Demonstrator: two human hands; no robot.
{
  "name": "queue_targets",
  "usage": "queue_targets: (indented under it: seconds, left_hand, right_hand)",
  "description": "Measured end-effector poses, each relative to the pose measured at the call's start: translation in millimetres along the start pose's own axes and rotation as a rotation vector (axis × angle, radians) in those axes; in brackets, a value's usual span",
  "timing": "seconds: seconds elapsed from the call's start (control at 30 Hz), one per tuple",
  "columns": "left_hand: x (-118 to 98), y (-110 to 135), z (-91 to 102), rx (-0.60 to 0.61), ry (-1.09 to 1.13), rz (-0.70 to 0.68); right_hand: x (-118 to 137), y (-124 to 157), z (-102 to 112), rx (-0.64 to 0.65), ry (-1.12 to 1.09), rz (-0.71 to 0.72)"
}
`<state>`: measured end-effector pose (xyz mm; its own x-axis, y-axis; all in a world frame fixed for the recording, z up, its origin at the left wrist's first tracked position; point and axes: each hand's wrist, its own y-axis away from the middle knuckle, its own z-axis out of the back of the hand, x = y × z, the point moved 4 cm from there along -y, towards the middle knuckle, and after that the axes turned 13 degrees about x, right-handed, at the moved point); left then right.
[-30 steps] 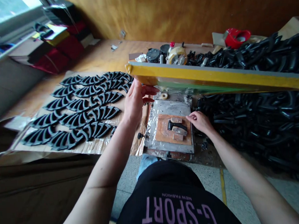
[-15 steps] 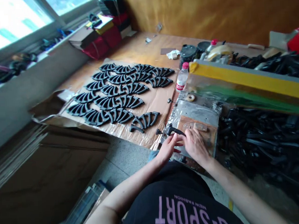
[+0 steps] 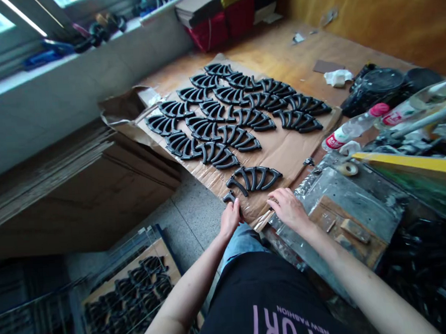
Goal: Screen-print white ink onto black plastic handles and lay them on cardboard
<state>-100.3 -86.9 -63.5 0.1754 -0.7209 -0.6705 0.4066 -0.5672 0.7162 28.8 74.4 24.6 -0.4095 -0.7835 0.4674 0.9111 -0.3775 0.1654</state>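
Observation:
My left hand (image 3: 230, 218) is closed round a black curved handle (image 3: 229, 197), whose end sticks up past the fingers at the front edge of the cardboard sheet (image 3: 282, 156). To the right, my right hand (image 3: 290, 211) has its fingers curled together at the sheet's corner. Something small and dark shows at those fingertips, too hidden to name. Just beyond both hands lies a short fan of black curved handles (image 3: 259, 177). Farther back, more handles (image 3: 217, 127) lie in overlapping rows on the sheet. A small dark metal part (image 3: 308, 161) rests near the sheet's right edge.
At right, a metal plate (image 3: 373, 189) bears a wooden board (image 3: 324, 209) and a tape roll (image 3: 347, 169). Plastic bottles (image 3: 336, 140) stand behind it. A dark heap of parts (image 3: 430, 275) fills the lower right. Stacked cardboard (image 3: 97, 188) and a loaded rack (image 3: 132, 286) are at left.
My left hand has moved left with the black handle, away from the metal plate. My right hand has let go of the handle and reached the cardboard's corner. The view has turned left.

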Motion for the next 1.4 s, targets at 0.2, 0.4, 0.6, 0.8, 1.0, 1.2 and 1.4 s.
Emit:
queue_targets:
  seconds: [0.2, 0.4, 0.6, 0.8, 1.0, 1.2, 1.4]
  left_hand:
    - [-10, -6, 2.1, -0.058, -0.427, 0.120]
    - [-14, -6, 2.1, -0.056, -0.549, 0.119]
    - [-14, -1, 4.6, -0.067, -0.470, 0.126]
    - [-16, -7, 7.1, -0.072, -0.493, 0.139]
    - [-27, 6, 9.3, -0.061, -0.627, 0.116]
    - [-71, 17, 14.4, -0.269, -0.791, -0.194]
    - [-93, -2, 10.6, -0.227, -0.980, -0.133]
  right_hand:
    - [-15, -19, -16, 0.102, -0.023, -0.012]
    - [-25, -25, -29, 0.156, -0.040, -0.019]
    - [-33, -30, -33, 0.158, -0.074, -0.020]
    - [-35, -33, -30, 0.144, -0.082, -0.040]
    - [-33, -38, -28, 0.140, -0.098, -0.089]
    - [-34, -43, -21, 0.119, -0.066, -0.204]
    - [-39, -49, -22, 0.215, -0.001, -0.386]
